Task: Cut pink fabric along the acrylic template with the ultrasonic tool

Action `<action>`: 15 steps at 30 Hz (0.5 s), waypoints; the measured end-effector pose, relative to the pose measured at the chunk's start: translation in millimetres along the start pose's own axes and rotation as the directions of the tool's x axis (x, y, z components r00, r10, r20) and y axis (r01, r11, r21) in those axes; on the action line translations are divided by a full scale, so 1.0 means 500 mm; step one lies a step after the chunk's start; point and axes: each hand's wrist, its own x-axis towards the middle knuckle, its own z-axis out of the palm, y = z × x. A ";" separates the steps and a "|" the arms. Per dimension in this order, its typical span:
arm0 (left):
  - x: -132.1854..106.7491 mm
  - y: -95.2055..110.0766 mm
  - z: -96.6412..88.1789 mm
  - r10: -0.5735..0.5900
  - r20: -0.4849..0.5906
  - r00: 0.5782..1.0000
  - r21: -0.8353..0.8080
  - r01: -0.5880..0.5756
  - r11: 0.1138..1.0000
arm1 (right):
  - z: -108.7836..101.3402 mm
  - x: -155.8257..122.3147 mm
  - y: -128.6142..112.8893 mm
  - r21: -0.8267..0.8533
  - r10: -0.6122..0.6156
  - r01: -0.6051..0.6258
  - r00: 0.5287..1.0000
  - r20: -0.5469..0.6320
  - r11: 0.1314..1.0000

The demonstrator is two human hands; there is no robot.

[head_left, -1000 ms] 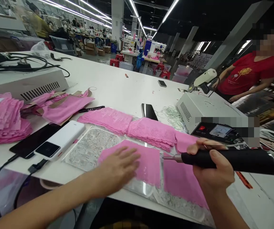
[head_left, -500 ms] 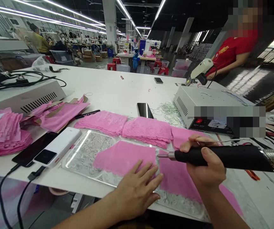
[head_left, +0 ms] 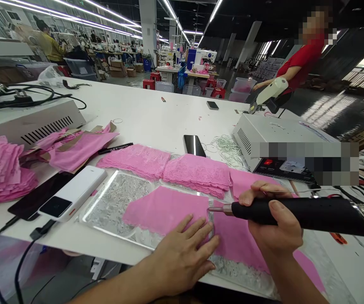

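My left hand [head_left: 188, 253] lies flat with fingers spread on a pink fabric piece [head_left: 159, 209], near its right edge. In my right hand [head_left: 277, 223] is a black handheld tool [head_left: 311, 213] with a pointed metal tip, which looks like an ultrasonic welder. A thick cable end leaves its back at the right. The tip rests at or just above the right edge of that piece. A second pink piece [head_left: 235, 236] lies just right of the gap, partly under my right hand. Both lie on a clear patterned board [head_left: 106, 207]. Two stacks of pink lace pieces [head_left: 196, 173] sit behind them.
A white power bank [head_left: 74, 192] and a dark phone lie at left, beside a pile of pink pieces [head_left: 4, 173]. Control boxes [head_left: 273, 131] stand on both sides. Another phone [head_left: 194, 145] and tangled thread [head_left: 229, 150] lie beyond the stacks. A person in red stands at far right.
My hands and the tool stay almost in place, with the tip still by the fabric's edge. The view has shifted slightly. The person in red has leaned and reached an arm to the left.
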 end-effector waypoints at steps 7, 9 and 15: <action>-0.002 -0.002 0.002 0.014 -0.014 1.000 0.010 -0.014 1.000 | 0.003 0.001 0.002 0.009 -0.003 0.003 1.000 0.016 1.000; -0.001 -0.002 0.001 0.022 -0.024 0.999 0.020 -0.022 1.000 | 0.003 0.001 0.002 0.013 0.002 -0.002 1.000 0.024 1.000; 0.002 -0.002 0.002 0.022 -0.034 0.999 0.017 -0.021 1.000 | 0.001 -0.003 -0.001 -0.035 0.018 -0.016 0.997 0.072 0.999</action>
